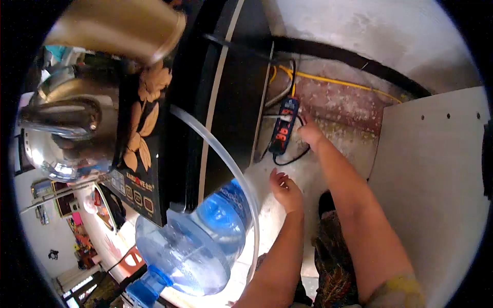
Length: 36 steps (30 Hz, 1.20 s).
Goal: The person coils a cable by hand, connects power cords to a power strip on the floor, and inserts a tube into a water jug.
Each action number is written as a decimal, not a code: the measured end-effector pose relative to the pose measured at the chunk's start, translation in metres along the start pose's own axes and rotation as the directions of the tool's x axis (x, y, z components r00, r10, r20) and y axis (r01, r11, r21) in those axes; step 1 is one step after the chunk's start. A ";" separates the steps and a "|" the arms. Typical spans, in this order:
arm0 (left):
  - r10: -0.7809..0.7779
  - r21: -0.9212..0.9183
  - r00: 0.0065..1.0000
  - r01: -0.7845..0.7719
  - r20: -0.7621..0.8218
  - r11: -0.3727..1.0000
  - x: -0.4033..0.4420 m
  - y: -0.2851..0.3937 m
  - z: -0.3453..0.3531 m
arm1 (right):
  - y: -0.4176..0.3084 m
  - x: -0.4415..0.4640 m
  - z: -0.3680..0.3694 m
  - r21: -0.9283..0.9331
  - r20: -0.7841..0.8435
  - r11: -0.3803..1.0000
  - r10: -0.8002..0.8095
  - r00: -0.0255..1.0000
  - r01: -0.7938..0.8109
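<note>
A dark power strip (285, 126) with red-lit sockets or switches and a white plug lies on the floor by the wall. My right hand (311, 131) is at the strip's right edge, its fingers drawn together beside a black cord (292, 162) that loops around the strip's lower end. What those fingers grip, if anything, is hidden. Lower down, my left hand (286, 193) hovers below the strip with loosely bent, separated fingers and nothing in them.
At left, a metal kettle (67, 128) stands by a black appliance panel (141, 190) with a flower pattern. Below are a large blue water bottle (190, 246) and a clear hose (226, 154). A yellow cable (339, 81) runs along the wall; a pale panel (436, 190) stands right.
</note>
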<state>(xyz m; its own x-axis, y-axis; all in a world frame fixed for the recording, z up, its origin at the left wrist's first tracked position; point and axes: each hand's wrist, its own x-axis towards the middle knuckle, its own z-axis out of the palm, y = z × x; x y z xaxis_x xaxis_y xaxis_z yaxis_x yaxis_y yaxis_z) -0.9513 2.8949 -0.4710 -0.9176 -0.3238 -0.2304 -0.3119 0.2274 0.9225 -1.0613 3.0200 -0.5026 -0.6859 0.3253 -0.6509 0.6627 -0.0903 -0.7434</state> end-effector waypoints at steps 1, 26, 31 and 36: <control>-0.020 0.052 1.000 0.019 0.019 0.998 -0.012 0.008 -0.002 | -0.003 -0.008 0.001 -0.029 -0.096 0.999 -0.027 0.995 0.024; -0.551 0.147 0.743 0.540 0.380 0.829 -0.187 0.148 -0.203 | -0.041 -0.410 -0.020 0.445 -0.121 0.863 0.323 0.938 -0.240; -0.604 0.090 0.600 0.666 0.525 0.740 -0.189 0.237 -0.234 | -0.052 -0.479 0.004 0.376 -0.293 0.926 0.111 0.950 0.008; -0.493 0.059 0.476 0.674 0.728 0.736 -0.213 0.264 -0.250 | -0.080 -0.527 0.009 0.779 0.193 0.483 0.422 0.886 -0.400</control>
<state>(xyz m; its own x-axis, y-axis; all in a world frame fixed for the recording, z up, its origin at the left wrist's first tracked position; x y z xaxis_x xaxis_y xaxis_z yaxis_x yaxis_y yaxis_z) -0.7768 2.7943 -0.1014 -0.4619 0.4026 -0.7903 -0.8626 0.0032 0.5059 -0.7558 2.8474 -0.1017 -0.3858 0.0685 -0.9200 0.3605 -0.9068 -0.2186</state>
